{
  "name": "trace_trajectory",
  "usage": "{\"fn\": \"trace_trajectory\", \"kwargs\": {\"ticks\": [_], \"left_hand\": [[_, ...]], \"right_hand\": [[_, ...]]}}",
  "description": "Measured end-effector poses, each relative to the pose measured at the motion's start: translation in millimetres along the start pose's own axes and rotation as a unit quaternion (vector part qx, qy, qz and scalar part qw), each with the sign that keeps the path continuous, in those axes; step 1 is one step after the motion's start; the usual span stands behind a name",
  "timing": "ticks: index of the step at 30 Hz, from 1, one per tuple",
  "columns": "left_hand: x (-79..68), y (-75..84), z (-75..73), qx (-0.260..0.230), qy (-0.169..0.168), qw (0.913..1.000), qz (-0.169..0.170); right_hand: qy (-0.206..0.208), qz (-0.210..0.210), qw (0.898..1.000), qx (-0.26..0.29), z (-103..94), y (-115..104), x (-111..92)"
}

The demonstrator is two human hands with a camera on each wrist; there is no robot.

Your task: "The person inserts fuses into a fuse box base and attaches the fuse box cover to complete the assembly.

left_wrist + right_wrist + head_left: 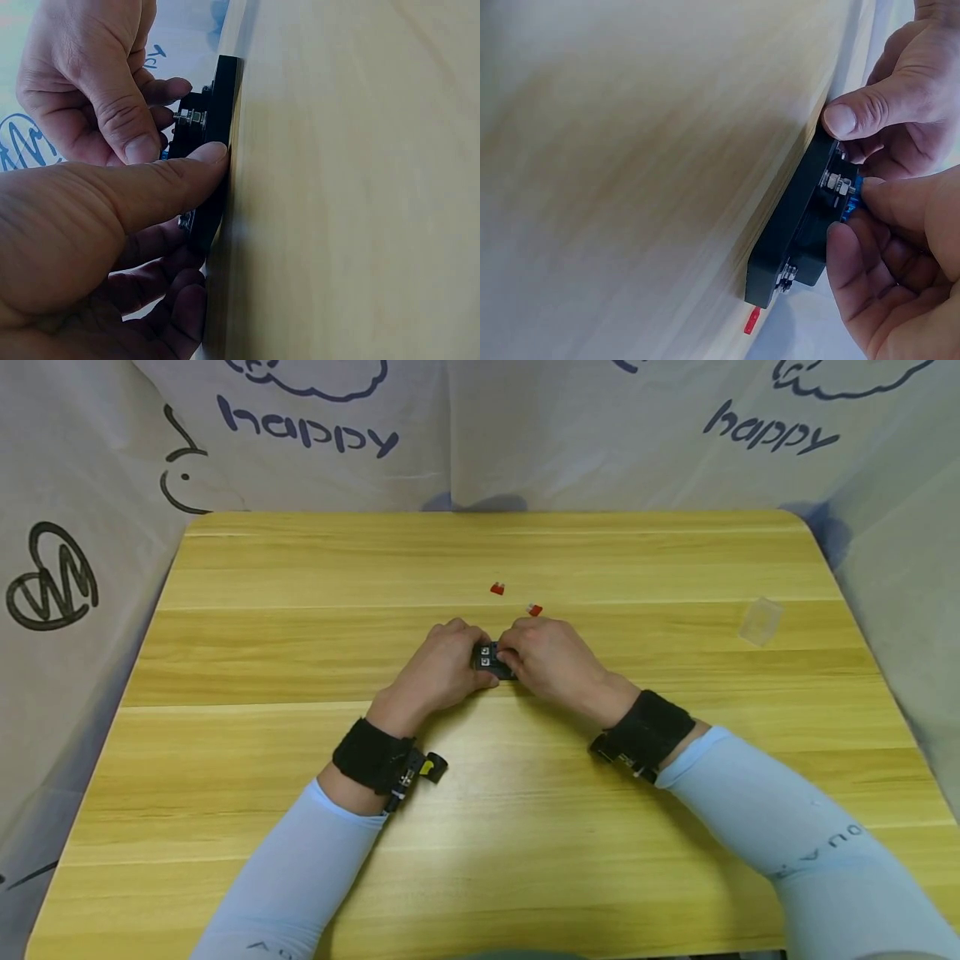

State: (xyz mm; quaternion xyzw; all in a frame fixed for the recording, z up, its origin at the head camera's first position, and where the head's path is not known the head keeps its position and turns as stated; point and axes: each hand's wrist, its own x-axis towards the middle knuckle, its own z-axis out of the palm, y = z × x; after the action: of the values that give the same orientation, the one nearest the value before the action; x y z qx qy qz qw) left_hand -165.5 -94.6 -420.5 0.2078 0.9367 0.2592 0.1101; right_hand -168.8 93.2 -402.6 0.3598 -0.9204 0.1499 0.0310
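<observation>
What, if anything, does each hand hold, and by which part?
The left hand holds the black block by its left end. The right hand pinches a blue piece on it, apparently by its upper edge.

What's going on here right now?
A person's left hand grips a black block with metal bolts on the wooden table. The right hand pinches a small blue piece at the block; whether it is seated cannot be told. Two red pieces lie just beyond the hands, a clear plastic box off to the right.
</observation>
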Motion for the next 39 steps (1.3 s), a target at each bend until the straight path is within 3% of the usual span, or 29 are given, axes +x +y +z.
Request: {"fn": "trace_trajectory", "kwargs": {"ticks": [39], "left_hand": [[-0.1,1.5,-0.4,0.000,0.000,1.0000,-0.006]], "right_hand": [[0.002,-0.010,1.000,-0.001,2.0,2.4,-2.0]]}}
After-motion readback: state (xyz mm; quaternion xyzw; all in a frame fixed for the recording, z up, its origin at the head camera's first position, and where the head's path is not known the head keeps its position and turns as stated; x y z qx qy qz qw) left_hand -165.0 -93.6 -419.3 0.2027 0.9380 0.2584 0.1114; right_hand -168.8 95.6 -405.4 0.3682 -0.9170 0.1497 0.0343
